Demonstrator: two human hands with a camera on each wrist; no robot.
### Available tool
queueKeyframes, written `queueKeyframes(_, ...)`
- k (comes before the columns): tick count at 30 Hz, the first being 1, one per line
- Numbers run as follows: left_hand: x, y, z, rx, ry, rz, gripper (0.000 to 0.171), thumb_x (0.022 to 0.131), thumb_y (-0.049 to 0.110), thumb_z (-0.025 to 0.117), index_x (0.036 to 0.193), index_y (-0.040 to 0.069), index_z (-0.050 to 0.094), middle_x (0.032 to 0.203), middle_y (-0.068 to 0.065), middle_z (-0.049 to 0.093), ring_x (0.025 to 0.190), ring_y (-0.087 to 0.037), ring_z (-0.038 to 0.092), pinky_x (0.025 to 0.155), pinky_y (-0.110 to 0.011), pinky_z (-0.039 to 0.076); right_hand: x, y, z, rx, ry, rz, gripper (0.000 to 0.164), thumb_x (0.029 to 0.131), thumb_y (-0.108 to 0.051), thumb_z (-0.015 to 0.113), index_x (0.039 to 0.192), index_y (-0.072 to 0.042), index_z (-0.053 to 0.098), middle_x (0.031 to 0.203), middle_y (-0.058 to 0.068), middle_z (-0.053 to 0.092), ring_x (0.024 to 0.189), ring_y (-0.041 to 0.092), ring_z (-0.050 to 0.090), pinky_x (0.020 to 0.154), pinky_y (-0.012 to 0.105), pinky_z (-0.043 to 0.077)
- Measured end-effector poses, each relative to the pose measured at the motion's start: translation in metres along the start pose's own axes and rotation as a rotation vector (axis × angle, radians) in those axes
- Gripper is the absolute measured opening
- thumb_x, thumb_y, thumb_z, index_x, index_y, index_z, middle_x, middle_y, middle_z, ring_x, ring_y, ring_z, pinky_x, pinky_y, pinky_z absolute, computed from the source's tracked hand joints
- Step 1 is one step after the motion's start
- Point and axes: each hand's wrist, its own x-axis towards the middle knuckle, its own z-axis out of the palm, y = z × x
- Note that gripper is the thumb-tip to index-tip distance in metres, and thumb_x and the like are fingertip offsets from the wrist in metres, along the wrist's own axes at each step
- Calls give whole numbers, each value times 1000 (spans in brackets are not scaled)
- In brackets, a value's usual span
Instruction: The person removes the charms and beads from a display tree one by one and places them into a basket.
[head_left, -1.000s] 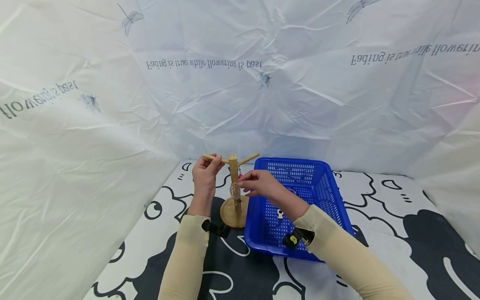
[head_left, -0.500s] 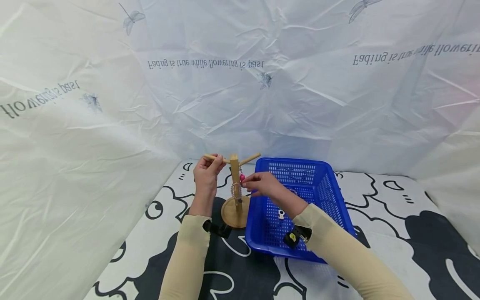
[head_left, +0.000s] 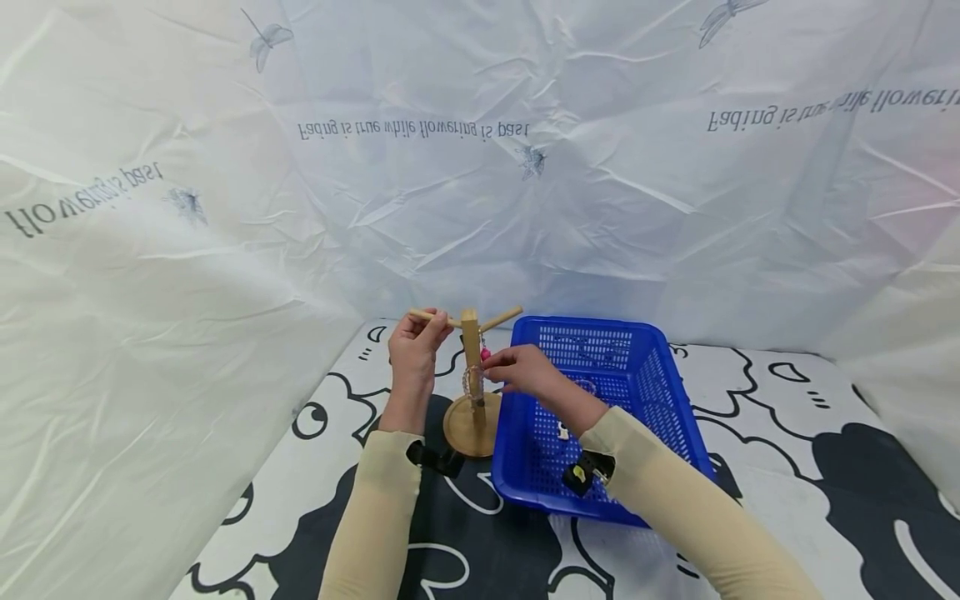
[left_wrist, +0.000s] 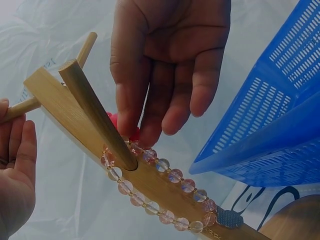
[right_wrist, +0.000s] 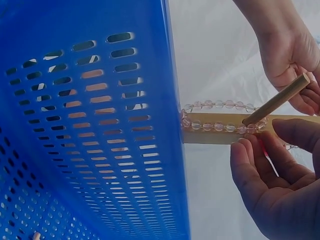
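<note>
tight room: basket rim [head_left: 504, 442] just beside the wooden stand [head_left: 471, 342]
left hand [head_left: 415, 348] pinches one peg [head_left: 421, 314]; right hand [head_left: 525, 367] at the bracelet [left_wrist: 175, 176] hung on another peg [left_wrist: 95, 110], whether pinching i cannot tell

- Person is wearing long, plain sleeves; left sleeve [head_left: 371, 512] and right sleeve [head_left: 686, 500] are both showing pale cream-beige, from where I'm standing.
- Left hand [head_left: 412, 358] and right hand [head_left: 525, 367] are showing bare beyond the cuffs.
- Black wrist gear [head_left: 426, 456] is jutting beside the left cuff.
- Black boxy unit [head_left: 579, 483] is sitting by the right cuff, bearing a yellow mark [head_left: 578, 472].
</note>
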Motion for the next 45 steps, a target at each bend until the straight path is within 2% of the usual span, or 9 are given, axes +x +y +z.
queueKeyframes(9,0,-2,-1,7,-2,9,13,94,-7,66,93,5,68,81,3,66,75,-5,70,75,-18,64,2,-1,1,-29,12,-10,25,101,-15,64,120,-3,74,126,18,70,115,30,68,96,41,63)
queueKeyframes(16,1,-2,-1,12,-2,11,9,93,-7,66,95,2,67,82,3,65,75,-5,71,76,-18,64,2,-1,2,-3,3,-4,25,101,-16,65,119,-1,73,125,18,70,117,33,68,96,41,63)
queueKeyframes(25,0,-2,0,16,-11,2,17,95,-6,65,90,11,66,83,3,64,76,-5,70,77,-18,63,3,0,5,65,-15,11,27,102,-18,64,120,0,71,125,19,69,119,32,67,103,48,59)
queueKeyframes(32,3,-3,-1,39,-2,-3,13,94,-4,67,92,9,66,84,3,65,77,-5,70,78,-17,63,7,1,7,72,-10,21,27,102,-19,64,120,-1,71,124,18,70,116,31,68,100,44,61)
queueKeyframes(39,4,-3,-2,28,-7,-2,13,94,-5,66,93,8,66,84,3,65,77,-5,70,77,-17,63,6,-3,9,89,-13,36,26,101,-19,66,119,-1,70,121,17,70,115,30,69,106,48,58)
queueKeyframes(45,3,-3,-1,30,-5,-4,13,95,-5,66,93,8,66,84,2,64,77,-5,71,78,-17,63,6,-3,10,92,2,45,25,101,-19,66,118,-1,71,121,17,70,115,30,69,106,48,58)
